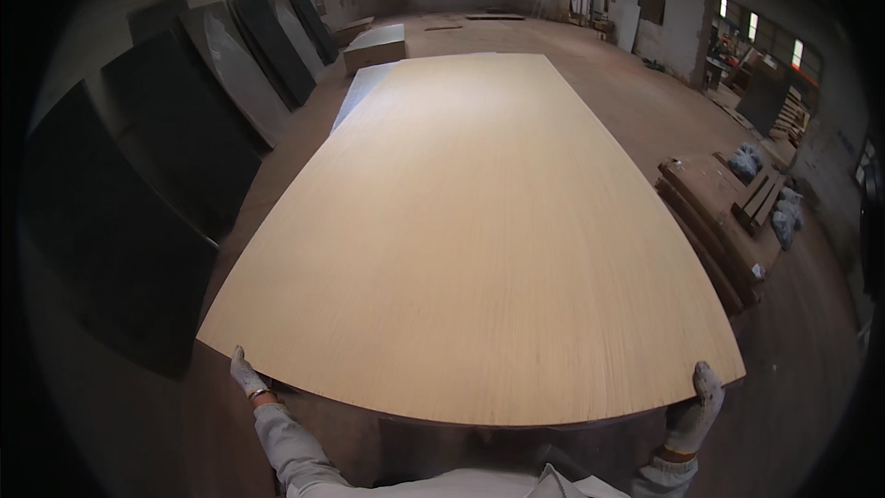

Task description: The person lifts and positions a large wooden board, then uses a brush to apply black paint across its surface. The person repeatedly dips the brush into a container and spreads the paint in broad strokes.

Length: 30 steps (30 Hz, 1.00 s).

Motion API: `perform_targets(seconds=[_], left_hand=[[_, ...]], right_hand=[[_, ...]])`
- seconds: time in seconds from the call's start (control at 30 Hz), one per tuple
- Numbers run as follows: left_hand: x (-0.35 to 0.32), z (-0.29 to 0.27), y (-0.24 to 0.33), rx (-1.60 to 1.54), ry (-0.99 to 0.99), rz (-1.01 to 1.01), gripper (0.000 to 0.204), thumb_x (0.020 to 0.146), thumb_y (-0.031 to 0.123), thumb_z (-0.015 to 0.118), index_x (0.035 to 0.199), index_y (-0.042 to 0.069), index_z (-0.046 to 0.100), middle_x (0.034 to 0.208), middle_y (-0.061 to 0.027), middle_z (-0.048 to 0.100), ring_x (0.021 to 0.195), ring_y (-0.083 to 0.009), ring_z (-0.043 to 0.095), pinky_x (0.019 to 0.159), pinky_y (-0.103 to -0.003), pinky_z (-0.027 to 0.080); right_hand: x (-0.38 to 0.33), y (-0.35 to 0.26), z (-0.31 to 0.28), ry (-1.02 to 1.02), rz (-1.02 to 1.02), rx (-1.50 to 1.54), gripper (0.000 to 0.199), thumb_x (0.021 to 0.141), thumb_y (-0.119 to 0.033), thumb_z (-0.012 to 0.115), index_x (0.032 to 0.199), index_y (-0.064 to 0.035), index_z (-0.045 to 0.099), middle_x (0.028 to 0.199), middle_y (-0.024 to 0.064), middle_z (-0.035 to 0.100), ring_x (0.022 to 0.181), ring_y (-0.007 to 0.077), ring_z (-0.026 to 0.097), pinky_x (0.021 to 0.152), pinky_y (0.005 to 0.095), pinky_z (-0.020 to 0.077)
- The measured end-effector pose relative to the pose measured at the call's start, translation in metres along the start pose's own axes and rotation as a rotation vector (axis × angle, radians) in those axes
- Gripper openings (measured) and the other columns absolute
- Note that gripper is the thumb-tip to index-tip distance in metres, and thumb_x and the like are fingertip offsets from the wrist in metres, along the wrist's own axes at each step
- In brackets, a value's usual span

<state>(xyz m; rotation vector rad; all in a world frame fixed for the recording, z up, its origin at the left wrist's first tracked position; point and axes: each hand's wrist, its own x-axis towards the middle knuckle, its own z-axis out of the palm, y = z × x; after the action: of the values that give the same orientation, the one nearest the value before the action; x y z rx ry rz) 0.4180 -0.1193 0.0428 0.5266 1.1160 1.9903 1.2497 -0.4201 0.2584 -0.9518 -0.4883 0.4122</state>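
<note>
White-gloved and wide apart, pinching the near edge of the pale panel (pixel 461 231), flat out ahead, with left hand (pixel 246 373) and right hand (pixel 705 397) near its corners! Best held level, gripped evenly.

At the lower left of the frame, the left hand (pixel 245 373) wears a whitish work glove (pixel 251 382) with a narrow yellowish band (pixel 264 395) at the wrist, above a long, pale grey, creased sleeve (pixel 297 450). At the lower right, the right hand (pixel 707 395) has a matching glove (pixel 698 415), dulled by greyish smudges and edged in yellow-orange at the cuff (pixel 678 455), over another pale grey sleeve (pixel 666 477). Along the bottom edge shows a light grey top (pixel 461 485) with a pointed collar (pixel 556 483).
</note>
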Motion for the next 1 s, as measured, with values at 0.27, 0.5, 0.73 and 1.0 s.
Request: perform_targets(seconds=[0.27,0.5,0.73,1.0], left_hand=[[-0.033,0.06,0.006,0.091,0.037,-0.118,0.065,0.108,0.038,0.047,0.156,-0.005,0.047,0.152,-0.022,0.058,0.137,-0.0393,0.056,0.118,-0.048,0.042],[-0.118,0.128,-0.099,-0.09,-0.038,-0.119,0.057,0.108,0.038,0.051,0.142,-0.007,0.058,0.143,-0.0213,0.063,0.13,-0.0359,0.059,0.116,-0.048,0.043],[-0.137,0.115,-0.098,-0.035,-0.015,-0.263,0.053,0.108,0.031,0.053,0.143,-0.008,0.055,0.142,-0.0253,0.061,0.13,-0.0399,0.059,0.113,-0.052,0.046],[-0.162,0.047,-0.132,-0.024,0.057,-0.211,0.042,0.103,0.021,0.057,0.134,-0.007,0.059,0.127,-0.0198,0.063,0.12,-0.0392,0.061,0.108,-0.055,0.05]], right_hand=[[0.038,-0.011,-0.01,-0.197,-0.876,-1.005,0.015,0.095,-0.003,0.071,0.11,0.0004,0.072,0.114,0.0154,0.076,0.108,0.0312,0.073,0.096,0.0389,0.0566],[0.178,0.048,-0.111,-0.104,-0.308,-0.317,0.018,0.092,-0.007,0.067,0.106,0.0029,0.074,0.112,0.0134,0.076,0.11,0.0271,0.071,0.102,0.0355,0.0538],[0.124,0.146,-0.174,0.164,0.282,0.141,0.016,0.088,-0.01,0.065,0.098,-0.0008,0.073,0.104,0.008,0.07,0.108,0.0249,0.065,0.106,0.0394,0.0502],[0.072,0.231,-0.227,0.259,0.466,0.274,0.042,0.086,-0.021,0.065,0.124,-0.0029,0.064,0.124,0.015,0.068,0.114,0.0364,0.067,0.104,0.0494,0.0542]])
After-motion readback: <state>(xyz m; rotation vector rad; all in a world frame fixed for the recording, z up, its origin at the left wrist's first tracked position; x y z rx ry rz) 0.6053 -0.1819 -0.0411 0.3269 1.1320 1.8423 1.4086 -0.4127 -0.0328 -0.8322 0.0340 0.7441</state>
